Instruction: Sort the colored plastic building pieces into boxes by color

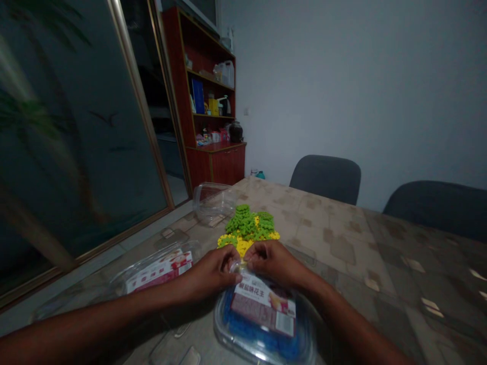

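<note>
Nearest, the lidded container (262, 329) lies on the worktop (315, 213), on the wearer's side of the hands. The left hand (224, 266) and right hand (272, 261), close together, pinch its far rim (neither looks nearer). Beyond, green and yellow pieces (249, 225); then a clear tub (215, 200) by the worktop's left edge.
</note>
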Demonstrator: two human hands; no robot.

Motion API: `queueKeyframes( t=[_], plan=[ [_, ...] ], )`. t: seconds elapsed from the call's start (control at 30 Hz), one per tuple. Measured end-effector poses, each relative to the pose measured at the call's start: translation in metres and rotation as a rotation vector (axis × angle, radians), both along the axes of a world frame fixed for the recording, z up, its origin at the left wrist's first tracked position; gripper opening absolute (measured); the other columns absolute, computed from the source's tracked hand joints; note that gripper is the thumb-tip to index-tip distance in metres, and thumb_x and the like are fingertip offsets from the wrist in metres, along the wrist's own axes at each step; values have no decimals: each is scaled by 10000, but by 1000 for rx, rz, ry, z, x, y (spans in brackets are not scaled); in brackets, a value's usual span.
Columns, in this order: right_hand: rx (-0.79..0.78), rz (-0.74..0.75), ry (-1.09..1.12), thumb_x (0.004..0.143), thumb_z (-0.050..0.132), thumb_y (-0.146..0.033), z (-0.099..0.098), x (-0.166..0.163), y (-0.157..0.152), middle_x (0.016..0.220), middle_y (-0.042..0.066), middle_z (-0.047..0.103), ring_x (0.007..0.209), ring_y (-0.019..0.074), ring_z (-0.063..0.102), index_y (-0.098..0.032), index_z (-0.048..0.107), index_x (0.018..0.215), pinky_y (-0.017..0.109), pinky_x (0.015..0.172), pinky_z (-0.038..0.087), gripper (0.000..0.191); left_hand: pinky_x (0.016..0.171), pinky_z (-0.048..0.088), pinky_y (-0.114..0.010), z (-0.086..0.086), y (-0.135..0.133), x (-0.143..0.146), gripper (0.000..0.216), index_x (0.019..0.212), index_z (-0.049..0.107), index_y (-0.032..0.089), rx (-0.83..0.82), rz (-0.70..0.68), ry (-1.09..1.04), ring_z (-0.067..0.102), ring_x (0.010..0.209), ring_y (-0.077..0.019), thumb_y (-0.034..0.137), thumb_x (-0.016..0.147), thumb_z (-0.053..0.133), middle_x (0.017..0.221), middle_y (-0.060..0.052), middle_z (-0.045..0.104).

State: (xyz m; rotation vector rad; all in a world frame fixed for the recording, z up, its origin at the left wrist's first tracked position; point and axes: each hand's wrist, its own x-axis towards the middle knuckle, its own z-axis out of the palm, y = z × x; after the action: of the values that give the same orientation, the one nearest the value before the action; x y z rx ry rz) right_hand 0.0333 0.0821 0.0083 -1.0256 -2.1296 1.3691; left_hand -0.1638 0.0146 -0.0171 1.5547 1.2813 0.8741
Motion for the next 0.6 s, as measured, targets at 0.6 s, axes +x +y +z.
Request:
queueKeyframes(
  t=[0.6],
  plan=[
    [-240,-202,185,589,841,-495,-24,87,-13,568,-33,559,539,129,470,-181,710,735,265,544,339,370,692,379,-291,14,-10,-5,190,944,612,203,283,44,413,540,805,-213,321,827,705,892,-12,594]
  ],
)
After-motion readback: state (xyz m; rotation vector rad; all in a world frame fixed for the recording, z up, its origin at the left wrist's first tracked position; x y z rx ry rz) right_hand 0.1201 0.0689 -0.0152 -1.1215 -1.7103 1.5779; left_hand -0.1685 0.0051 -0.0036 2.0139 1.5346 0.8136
